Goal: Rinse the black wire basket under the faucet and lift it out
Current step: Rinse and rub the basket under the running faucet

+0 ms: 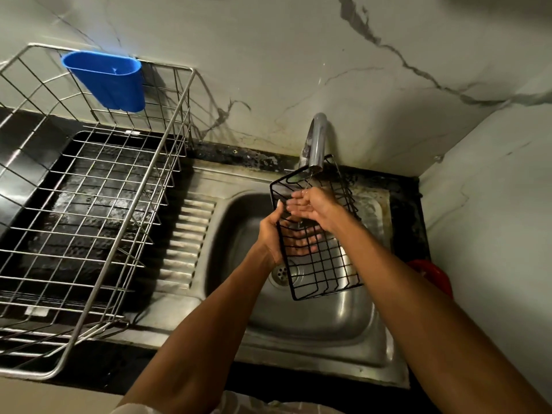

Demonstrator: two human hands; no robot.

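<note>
Hands [274, 234] hold basket [316, 234] over sink [328, 321].

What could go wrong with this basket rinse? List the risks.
1. The left hand alone grips the wet basket; it may slip into the sink.
2. The basket's top edge sits against the faucet spout and may snag when lifted.
3. The right hand lies flat inside; fingers could catch in the wires.
</note>
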